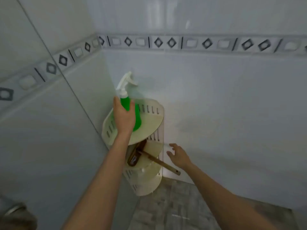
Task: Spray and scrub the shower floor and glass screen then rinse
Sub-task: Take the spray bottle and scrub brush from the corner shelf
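A green spray bottle with a white trigger head stands on the top tier of a cream corner shelf. My left hand is wrapped around the bottle's neck and body. On the tier below lies a brown scrub brush, its long handle sticking out to the right. My right hand hovers with fingers apart just right of the shelf, above the brush handle, touching nothing. The glass screen fills the left side, its edge running diagonally down to the shelf. Grey mottled shower floor shows below.
White tiled walls with a band of diamond-pattern border tiles meet in the corner behind the shelf. The shelf has a third, lowest tier. A round metal object shows blurred at the bottom left.
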Demonstrator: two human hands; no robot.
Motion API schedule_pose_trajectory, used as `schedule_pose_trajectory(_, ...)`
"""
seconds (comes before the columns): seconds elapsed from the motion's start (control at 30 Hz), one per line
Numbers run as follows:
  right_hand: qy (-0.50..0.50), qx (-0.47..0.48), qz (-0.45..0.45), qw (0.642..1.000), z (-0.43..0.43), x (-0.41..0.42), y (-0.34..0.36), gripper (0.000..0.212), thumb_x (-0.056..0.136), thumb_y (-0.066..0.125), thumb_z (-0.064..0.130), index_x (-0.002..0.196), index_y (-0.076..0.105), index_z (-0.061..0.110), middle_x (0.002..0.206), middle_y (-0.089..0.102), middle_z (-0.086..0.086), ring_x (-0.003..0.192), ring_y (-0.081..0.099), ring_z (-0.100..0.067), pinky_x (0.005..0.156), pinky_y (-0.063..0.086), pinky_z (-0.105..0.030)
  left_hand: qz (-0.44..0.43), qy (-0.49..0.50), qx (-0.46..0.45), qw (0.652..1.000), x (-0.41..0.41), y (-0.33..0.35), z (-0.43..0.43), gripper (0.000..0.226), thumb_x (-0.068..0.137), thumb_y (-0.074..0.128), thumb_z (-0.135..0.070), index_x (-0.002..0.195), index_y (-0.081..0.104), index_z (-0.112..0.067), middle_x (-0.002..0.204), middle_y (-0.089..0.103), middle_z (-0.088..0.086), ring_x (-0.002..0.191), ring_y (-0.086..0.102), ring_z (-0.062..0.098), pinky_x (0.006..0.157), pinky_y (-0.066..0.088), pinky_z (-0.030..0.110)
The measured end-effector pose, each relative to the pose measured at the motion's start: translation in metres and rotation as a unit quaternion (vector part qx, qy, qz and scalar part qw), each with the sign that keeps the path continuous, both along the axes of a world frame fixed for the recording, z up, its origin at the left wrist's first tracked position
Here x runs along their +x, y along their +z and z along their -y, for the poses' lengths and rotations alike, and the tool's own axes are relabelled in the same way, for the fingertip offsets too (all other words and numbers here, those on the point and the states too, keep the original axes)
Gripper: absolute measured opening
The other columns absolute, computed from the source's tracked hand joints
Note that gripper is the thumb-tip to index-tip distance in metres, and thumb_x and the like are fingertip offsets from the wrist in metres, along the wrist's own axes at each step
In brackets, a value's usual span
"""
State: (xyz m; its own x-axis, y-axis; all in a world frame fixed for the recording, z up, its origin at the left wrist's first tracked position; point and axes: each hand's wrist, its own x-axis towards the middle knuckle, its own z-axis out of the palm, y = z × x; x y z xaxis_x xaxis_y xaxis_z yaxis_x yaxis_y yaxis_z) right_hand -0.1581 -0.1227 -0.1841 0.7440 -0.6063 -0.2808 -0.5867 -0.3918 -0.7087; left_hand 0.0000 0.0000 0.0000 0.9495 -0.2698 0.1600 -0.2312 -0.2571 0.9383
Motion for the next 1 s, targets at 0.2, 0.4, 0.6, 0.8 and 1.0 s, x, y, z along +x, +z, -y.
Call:
schedule_pose_trajectory(0.2, 0.109, -0.030, -0.228, 0.967, -0.002, 0.033, -0.070, 0.074, 0.092, 0.050, 0.047, 0.152, 0.015, 0.023, 0.151, 0.032, -0.007, 0.135, 0.036, -0.030, 0.106, 0.032, -0.047, 0.053, -0.012, -0.064, 0.996, 0.048, -0.014, 0.018, 0.039, 0.097, 0.058, -0.031, 0.134, 0.054, -0.017, 0.119, 0.063, -0.005, 0.111, 0.058, 0.011, 0.092, 0.047, 0.023)
schedule_pose_trajectory(0.4, 0.152, -0.028, -0.276, 0.949, 0.007, 0.066, -0.137, 0.081, 0.090, 0.054, 0.048, 0.152, 0.009, 0.022, 0.149, 0.034, -0.006, 0.135, 0.035, -0.029, 0.105, 0.030, -0.047, 0.100, -0.009, -0.089, 0.991, 0.083, -0.027, 0.037, 0.013, 0.094, 0.062, -0.034, 0.103, 0.058, -0.026, 0.092, 0.064, 0.000, 0.088, 0.065, 0.023, 0.077, 0.051, 0.030)
schedule_pose_trajectory(0.6, 0.143, -0.017, -0.281, 0.949, 0.016, 0.080, -0.164, 0.043, 0.093, 0.049, 0.041, 0.130, 0.045, 0.020, 0.126, 0.057, -0.005, 0.122, 0.049, -0.027, 0.107, 0.027, -0.050, 0.101, 0.007, -0.106, 0.989, 0.096, -0.026, 0.045, 0.017, 0.092, 0.066, -0.031, 0.080, 0.055, -0.037, 0.075, 0.061, -0.017, 0.062, 0.060, -0.009, 0.068, 0.052, 0.022)
schedule_pose_trajectory(0.8, 0.200, 0.002, -0.214, 0.956, 0.032, 0.076, -0.129, 0.029, 0.090, 0.057, 0.039, 0.104, 0.063, 0.014, 0.094, 0.059, -0.001, 0.093, 0.062, -0.020, 0.084, 0.047, -0.032, 0.068, -0.007, -0.101, 0.993, 0.095, -0.013, 0.046, 0.022, 0.092, 0.066, -0.032, 0.074, 0.060, -0.043, 0.061, 0.061, -0.007, 0.053, 0.058, 0.005, 0.057, 0.048, 0.022)
schedule_pose_trajectory(1.0, 0.198, -0.021, -0.154, 0.968, 0.025, 0.067, -0.093, 0.028, 0.091, 0.054, 0.043, 0.097, 0.062, 0.017, 0.086, 0.058, 0.000, 0.080, 0.058, -0.018, 0.070, 0.045, -0.028, 0.023, 0.012, -0.112, 0.993, 0.094, -0.002, 0.048, 0.025, 0.089, 0.071, -0.033, 0.098, 0.074, -0.010, 0.054, 0.057, -0.005, 0.039, 0.053, 0.000, 0.047, 0.042, 0.017)
